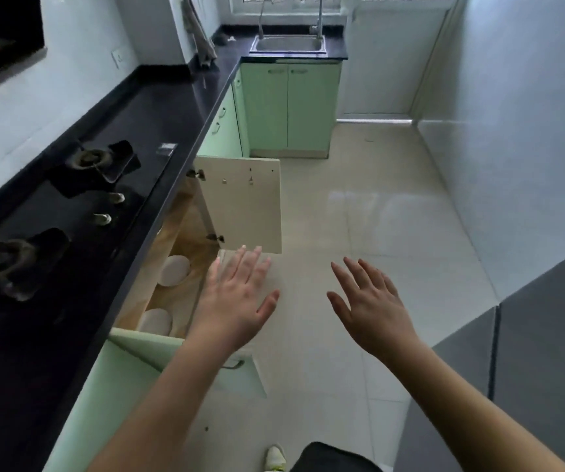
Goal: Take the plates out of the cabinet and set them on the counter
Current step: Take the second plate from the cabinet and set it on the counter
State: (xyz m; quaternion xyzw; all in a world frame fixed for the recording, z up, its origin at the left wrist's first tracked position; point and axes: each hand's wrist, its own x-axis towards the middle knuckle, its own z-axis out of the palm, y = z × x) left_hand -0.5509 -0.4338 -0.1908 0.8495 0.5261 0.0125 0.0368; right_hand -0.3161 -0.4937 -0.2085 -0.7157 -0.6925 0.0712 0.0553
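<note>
Two white plates lie in the open cabinet (185, 226) under the black table (131, 137). The far plate (174, 270) sits flat on the wooden cabinet floor, about midway along it. The near plate (155, 321) lies at the near end, just behind the open green door (145, 349). They lie apart.

Glossy black stone worktop (185, 107) carries a built-in two-burner black glass hob (70, 212); open cabinet's wooden shelf (185, 233) holds two round white plates (174, 270), well apart.
</note>
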